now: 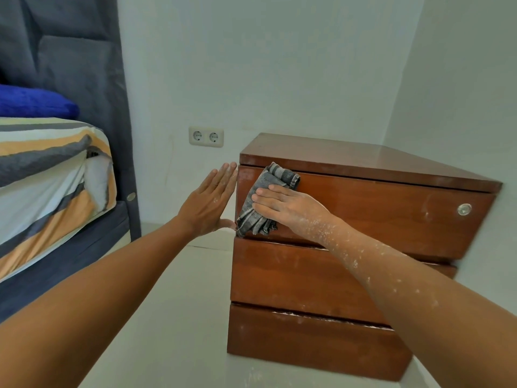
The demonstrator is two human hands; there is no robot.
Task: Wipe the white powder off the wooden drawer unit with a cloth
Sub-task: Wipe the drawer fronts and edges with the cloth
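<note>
A brown wooden drawer unit (363, 219) with three drawers stands on the floor in the room's corner. My right hand (291, 211) presses a grey striped cloth (260, 203) flat against the left part of the top drawer front, fingers straight. White powder speckles my right wrist and forearm. Faint powder streaks show on the drawer fronts, and a white line lies along the bottom drawer's upper edge (330, 317). My left hand (212, 203) lies flat with straight fingers against the unit's left side edge.
A bed (50, 175) with a striped sheet and a blue pillow (33, 103) stands at the left, a grey headboard behind it. A double wall socket (206, 136) sits left of the unit. White walls close in behind and on the right. Pale floor tiles lie in front.
</note>
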